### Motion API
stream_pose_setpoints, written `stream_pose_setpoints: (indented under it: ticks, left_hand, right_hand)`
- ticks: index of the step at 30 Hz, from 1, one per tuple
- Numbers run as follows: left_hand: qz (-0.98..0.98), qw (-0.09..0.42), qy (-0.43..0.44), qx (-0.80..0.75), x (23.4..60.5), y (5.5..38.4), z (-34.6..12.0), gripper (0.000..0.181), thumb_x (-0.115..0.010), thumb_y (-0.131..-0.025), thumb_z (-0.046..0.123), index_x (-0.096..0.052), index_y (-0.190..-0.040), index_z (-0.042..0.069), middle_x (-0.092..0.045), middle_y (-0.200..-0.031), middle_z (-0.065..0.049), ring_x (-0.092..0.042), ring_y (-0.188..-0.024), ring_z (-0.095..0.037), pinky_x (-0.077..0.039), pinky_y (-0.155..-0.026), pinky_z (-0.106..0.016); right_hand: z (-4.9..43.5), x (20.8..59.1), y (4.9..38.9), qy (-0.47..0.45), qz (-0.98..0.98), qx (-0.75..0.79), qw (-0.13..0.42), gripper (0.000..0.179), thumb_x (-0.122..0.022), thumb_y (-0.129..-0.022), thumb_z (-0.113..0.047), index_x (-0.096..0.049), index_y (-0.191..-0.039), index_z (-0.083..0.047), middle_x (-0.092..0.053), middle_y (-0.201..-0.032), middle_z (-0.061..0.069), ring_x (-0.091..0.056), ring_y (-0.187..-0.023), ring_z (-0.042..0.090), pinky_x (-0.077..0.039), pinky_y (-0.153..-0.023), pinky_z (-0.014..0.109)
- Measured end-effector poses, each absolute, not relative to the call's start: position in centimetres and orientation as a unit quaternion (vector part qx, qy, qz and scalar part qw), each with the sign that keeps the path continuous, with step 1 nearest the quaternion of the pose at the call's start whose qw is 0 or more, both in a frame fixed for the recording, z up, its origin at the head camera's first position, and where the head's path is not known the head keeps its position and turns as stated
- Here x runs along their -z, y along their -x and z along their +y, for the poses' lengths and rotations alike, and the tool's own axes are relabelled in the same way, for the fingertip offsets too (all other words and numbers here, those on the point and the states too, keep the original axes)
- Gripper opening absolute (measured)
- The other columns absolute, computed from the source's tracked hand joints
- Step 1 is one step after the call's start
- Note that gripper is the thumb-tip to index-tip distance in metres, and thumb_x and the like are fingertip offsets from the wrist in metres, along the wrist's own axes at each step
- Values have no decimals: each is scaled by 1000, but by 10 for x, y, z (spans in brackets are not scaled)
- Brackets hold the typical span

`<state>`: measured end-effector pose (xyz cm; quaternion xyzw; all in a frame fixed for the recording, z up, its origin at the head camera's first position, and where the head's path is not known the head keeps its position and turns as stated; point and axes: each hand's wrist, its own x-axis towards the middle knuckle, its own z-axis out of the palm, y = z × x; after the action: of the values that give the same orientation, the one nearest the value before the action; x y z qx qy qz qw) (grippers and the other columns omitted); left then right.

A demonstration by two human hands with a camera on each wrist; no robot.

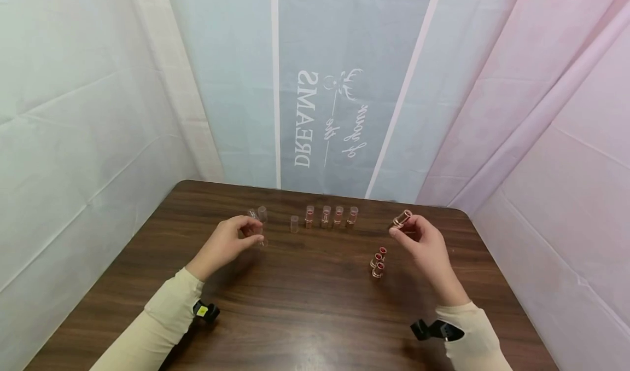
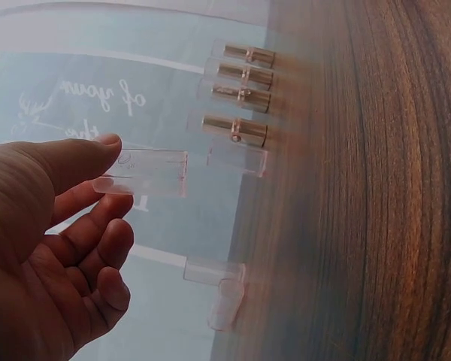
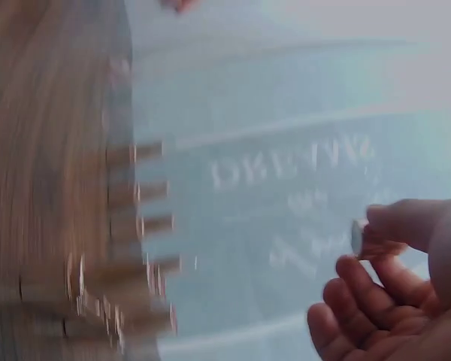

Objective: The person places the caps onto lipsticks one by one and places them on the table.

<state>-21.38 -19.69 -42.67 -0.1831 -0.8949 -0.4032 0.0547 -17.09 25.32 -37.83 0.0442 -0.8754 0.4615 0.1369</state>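
Note:
My left hand (image 1: 227, 243) pinches a clear plastic lipstick cap (image 2: 158, 171) between thumb and index finger, above the table; the other fingers curl loosely. Behind that hand two more clear caps (image 1: 262, 214) stand close together. My right hand (image 1: 427, 244) holds an uncapped rose-gold lipstick tube (image 1: 401, 219), tilted, by thumb and fingertips. Three uncapped lipstick tubes (image 1: 378, 271) with red inside stand clustered on the table, left of and nearer than the right hand. The right wrist view is blurred, with the held tube (image 3: 370, 241) partly covered by fingers.
Across the far part of the brown wooden table (image 1: 315, 311) stands a row of several lipstick tubes under clear caps (image 1: 326, 218). A lone clear cap (image 1: 294, 225) stands at the row's left end. A printed curtain (image 1: 246, 86) hangs behind the table's back edge.

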Motion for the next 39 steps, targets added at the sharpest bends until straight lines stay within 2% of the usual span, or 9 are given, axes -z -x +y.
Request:
stream_pose_setpoints:
  ticks: [8,14,19,24,28,31,35,39]
  left_hand:
    - [-894,45,189,403,426,211,-194,20,-79,-92,25,-74,-110,18,-69,-99,7,-63,-86,-10,-54,-76,-29]
    - [-890,44,202,408,428,208,-189,18,-80,-91,25,-74,-107,20,-68,-96,9,-63,-85,-10,-53,-74,-28]
    - [-888,38,207,409,426,205,-186,17,-80,-92,26,-73,-107,22,-68,-95,11,-63,-86,-9,-53,-76,-28]
    - [-887,28,212,410,425,201,-180,18,-79,-92,29,-72,-108,24,-68,-97,11,-63,-87,-9,-54,-76,-30]
    - [-885,26,221,410,425,198,-173,17,-79,-92,28,-73,-107,23,-67,-98,12,-62,-87,-9,-55,-80,-38]
    - [-883,32,224,412,425,196,-169,16,-80,-91,26,-73,-105,23,-67,-98,13,-62,-88,-9,-55,-82,-43]
    - [-879,34,236,413,423,194,-162,16,-80,-91,27,-73,-105,23,-67,-100,13,-62,-89,-9,-55,-83,-42]
    - [-875,44,260,405,413,195,-151,18,-80,-91,30,-75,-106,21,-67,-99,13,-62,-89,-8,-55,-81,-38]
  right_hand:
    - [202,380,150,-91,-817,-538,187,18,-76,-93,-8,-63,-104,-1,-67,-93,6,-62,-81,8,-52,-70,18]
    - [180,399,146,-130,-810,-536,202,20,-76,-91,-4,-68,-109,-5,-66,-96,5,-60,-81,9,-50,-65,21]
    - [164,418,143,-185,-833,-495,165,19,-81,-88,-11,-70,-104,-14,-66,-94,0,-60,-82,10,-52,-69,27]
    - [153,436,139,-196,-853,-472,109,21,-82,-87,-15,-69,-101,-21,-64,-92,-7,-60,-83,8,-54,-71,27]
    - [150,445,138,-197,-863,-459,77,22,-83,-86,-16,-69,-100,-25,-63,-96,-10,-61,-86,7,-55,-73,28]
    - [148,449,138,-199,-869,-448,61,20,-83,-87,-21,-69,-101,-26,-63,-98,-12,-62,-88,7,-55,-75,28]
    - [147,451,139,-199,-872,-444,51,18,-82,-88,-25,-69,-101,-26,-63,-97,-13,-62,-88,7,-55,-75,27]
    - [146,450,140,-207,-870,-445,53,17,-82,-88,-23,-70,-101,-24,-63,-97,-12,-63,-89,10,-55,-75,29]
